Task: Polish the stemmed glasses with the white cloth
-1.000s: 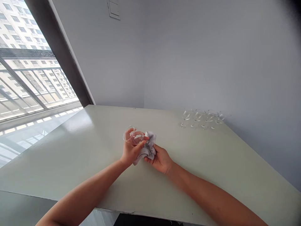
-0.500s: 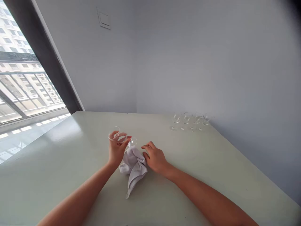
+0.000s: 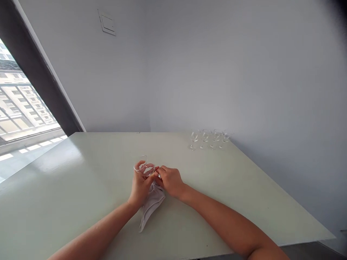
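Observation:
My left hand point(image 3: 140, 188) is closed around a clear wine glass point(image 3: 150, 168), which lies tipped on its side with its bowl to the left. At the stem end my right hand point(image 3: 172, 182) is closed on the glass, its fingertips meeting those of my left hand. The foot of the glass is mostly hidden behind the right fingers. Below the two hands a crumpled pale grey cloth point(image 3: 153, 204) hangs or lies toward me, its upper part covered by them. Whether the right fingers also pinch the cloth is unclear.
Several clear stemmed glasses point(image 3: 206, 136) stand upright in a group at the table's far right, near the wall. The pale table point(image 3: 108, 151) meets the walls at the back. A wall switch point(image 3: 108, 24) is at upper left, beside a window point(image 3: 21, 104).
My right hand has moved left and closed on the stem end of the glass. My left hand still holds the glass. The view has shifted slightly to the right.

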The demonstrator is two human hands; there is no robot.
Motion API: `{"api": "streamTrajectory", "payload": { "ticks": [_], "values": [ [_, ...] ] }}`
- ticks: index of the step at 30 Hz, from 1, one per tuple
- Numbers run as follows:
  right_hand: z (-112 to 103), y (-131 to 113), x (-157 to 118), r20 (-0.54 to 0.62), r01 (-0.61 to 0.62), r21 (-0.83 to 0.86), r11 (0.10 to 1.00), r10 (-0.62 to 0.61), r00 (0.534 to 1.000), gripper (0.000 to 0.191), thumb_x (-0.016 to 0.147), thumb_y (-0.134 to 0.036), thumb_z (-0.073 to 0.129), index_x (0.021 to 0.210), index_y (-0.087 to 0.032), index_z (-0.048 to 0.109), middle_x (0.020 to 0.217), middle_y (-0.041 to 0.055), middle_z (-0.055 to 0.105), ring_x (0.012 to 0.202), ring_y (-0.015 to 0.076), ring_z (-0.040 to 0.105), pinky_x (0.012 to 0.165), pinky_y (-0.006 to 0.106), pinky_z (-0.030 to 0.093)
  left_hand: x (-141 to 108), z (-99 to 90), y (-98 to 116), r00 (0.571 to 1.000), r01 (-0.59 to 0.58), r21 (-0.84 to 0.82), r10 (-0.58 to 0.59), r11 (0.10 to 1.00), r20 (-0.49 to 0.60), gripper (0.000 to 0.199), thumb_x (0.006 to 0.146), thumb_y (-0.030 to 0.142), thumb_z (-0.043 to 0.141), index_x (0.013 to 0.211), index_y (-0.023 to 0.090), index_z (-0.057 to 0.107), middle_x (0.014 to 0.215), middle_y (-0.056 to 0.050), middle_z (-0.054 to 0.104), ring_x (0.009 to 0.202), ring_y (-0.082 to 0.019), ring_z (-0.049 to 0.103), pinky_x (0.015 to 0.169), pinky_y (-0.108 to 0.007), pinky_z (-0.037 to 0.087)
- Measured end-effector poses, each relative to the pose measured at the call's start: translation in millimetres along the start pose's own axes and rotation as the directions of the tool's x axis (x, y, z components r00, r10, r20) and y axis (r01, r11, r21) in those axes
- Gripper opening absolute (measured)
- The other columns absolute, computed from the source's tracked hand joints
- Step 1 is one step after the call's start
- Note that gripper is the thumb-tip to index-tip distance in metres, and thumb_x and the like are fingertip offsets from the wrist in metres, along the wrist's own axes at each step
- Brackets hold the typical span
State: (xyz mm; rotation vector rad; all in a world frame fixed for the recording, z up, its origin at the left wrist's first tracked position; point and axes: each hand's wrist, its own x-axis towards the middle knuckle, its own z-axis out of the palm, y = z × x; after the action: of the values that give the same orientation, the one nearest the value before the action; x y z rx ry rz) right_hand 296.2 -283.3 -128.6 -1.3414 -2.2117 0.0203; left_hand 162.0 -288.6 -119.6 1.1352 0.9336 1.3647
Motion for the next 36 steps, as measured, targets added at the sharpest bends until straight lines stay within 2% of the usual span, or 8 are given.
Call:
{"api": "streamTrajectory", "payload": {
  "ticks": [3,6,11,15,18,24,30,36],
  "values": [
    [2,9,3,0.042,-0.074,-0.048,0.996,0.076,0.996,0.019,0.083,-0.031,0.045,0.085,-0.019,0.059,0.075,0.0031,0.065,0.060,0.0136,0.056,0.051,0.023,0.028,0,0.5,-15,0.996,-0.071,0.078,0.067,0.994,0.053,0.071,0.064,0.028,0.071,0.121,0.029,0.029,0.125,-0.009,0.043,0.114,-0.021,0.049,0.087,-0.033,0.045],
    [-2,29,12,-0.014,-0.243,-0.021,0.970,0.242,0.970,0.015,0.080,-0.026,0.045,0.084,-0.021,0.059,0.071,0.0000,0.064,0.061,0.0124,0.055,0.053,0.022,0.029,-1,-0.8,-28,0.994,-0.078,0.212,0.059,0.974,0.096,0.072,0.068,0.032,0.068,0.127,0.030,0.027,0.131,-0.010,0.038,0.115,-0.021,0.047,0.092,-0.036,0.041],
    [-15,92,36,-0.077,-0.551,0.099,0.829,0.558,0.826,0.013,0.076,-0.028,0.046,0.069,-0.020,0.054,0.067,-0.0009,0.062,0.060,0.0122,0.052,0.053,0.022,0.030,-2,-4.6,-32,0.995,-0.033,0.315,0.002,0.948,0.100,0.061,0.073,0.036,0.062,0.126,0.030,0.032,0.124,-0.008,0.044,0.106,-0.019,0.052,0.087,-0.035,0.044],
    [-15,136,50,-0.093,-0.630,0.106,0.769,0.639,0.764,0.013,0.076,-0.026,0.044,0.068,-0.019,0.052,0.070,0.0007,0.062,0.059,0.0121,0.052,0.050,0.022,0.029,0,-7.4,-29,0.997,-0.021,0.291,-0.001,0.956,0.074,0.058,0.072,0.036,0.062,0.124,0.030,0.036,0.120,-0.008,0.047,0.099,-0.017,0.055,0.080,-0.032,0.047],
    [-7,152,56,-0.096,-0.664,0.101,0.741,0.672,0.735,0.011,0.075,-0.025,0.046,0.068,-0.018,0.052,0.068,0.0008,0.061,0.058,0.0120,0.051,0.049,0.022,0.029,1,-9.5,-28,0.999,0.000,0.282,-0.012,0.959,0.039,0.057,0.072,0.035,0.062,0.123,0.030,0.037,0.118,-0.008,0.048,0.098,-0.018,0.055,0.076,-0.031,0.048],
    [6,166,65,-0.117,-0.688,0.083,0.721,0.693,0.712,0.011,0.075,-0.024,0.048,0.068,-0.018,0.054,0.067,0.0018,0.059,0.062,0.0132,0.052,0.052,0.023,0.029,-1,-10.0,-29,0.998,-0.009,0.266,-0.007,0.964,0.056,0.055,0.074,0.035,0.060,0.124,0.030,0.036,0.118,-0.007,0.047,0.097,-0.018,0.055,0.076,-0.031,0.048],
    [5,173,69,-0.134,-0.693,0.101,0.714,0.700,0.701,0.011,0.076,-0.025,0.048,0.074,-0.017,0.056,0.069,0.0038,0.061,0.064,0.0151,0.053,0.055,0.025,0.032,-1,-9.3,-28,0.996,-0.020,0.290,-0.005,0.957,0.087,0.053,0.077,0.037,0.057,0.124,0.031,0.033,0.118,-0.007,0.046,0.094,-0.016,0.055,0.075,-0.030,0.047],
    [-6,139,44,-0.156,-0.642,0.179,0.745,0.666,0.730,0.027,0.082,-0.029,0.040,0.100,-0.014,0.053,0.084,0.0070,0.061,0.076,0.0171,0.055,0.065,0.027,0.039,4,-10.1,-28,0.997,0.072,0.157,-0.075,0.985,0.013,0.048,0.079,0.041,0.053,0.121,0.028,0.036,0.113,-0.007,0.047,0.089,-0.014,0.056,0.078,-0.030,0.047]
  ]
}}
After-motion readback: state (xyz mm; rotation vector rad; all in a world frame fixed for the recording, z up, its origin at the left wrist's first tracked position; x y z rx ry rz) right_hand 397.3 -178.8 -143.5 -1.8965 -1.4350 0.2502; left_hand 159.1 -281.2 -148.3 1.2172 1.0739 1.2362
